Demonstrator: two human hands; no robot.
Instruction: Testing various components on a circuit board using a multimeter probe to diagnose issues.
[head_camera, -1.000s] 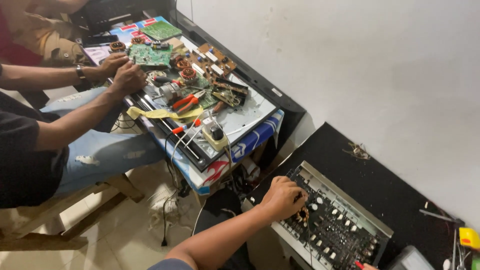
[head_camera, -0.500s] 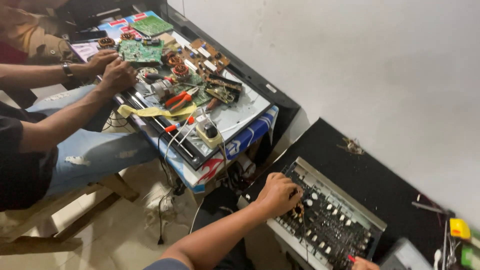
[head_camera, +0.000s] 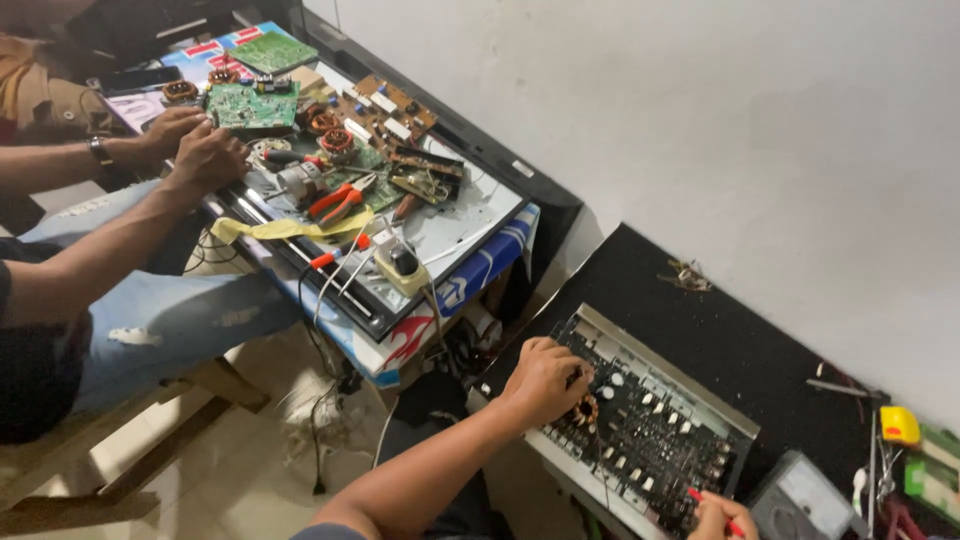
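A long black circuit board in a silver metal chassis (head_camera: 640, 420) lies on a black surface (head_camera: 700, 320) at the lower right. My left hand (head_camera: 545, 380) rests on the board's near end, fingers curled down next to a copper coil (head_camera: 586, 409); what its fingertips pinch is hidden. My right hand (head_camera: 715, 515) is cut off by the bottom edge at the board's other end. It pinches a thin red probe (head_camera: 712, 505) whose tip points at the board.
A grey multimeter (head_camera: 800, 500) lies right of the board. A co-worker on a wooden bench has both hands (head_camera: 200, 150) at a low table edge (head_camera: 330, 290) loaded with green boards, coils, red pliers (head_camera: 340, 200) and a yellow meter (head_camera: 400, 262). Small tools lie far right.
My left hand stays on the board's near end. My right hand with the red probe shows more at the bottom edge. The co-worker's hands keep their place.
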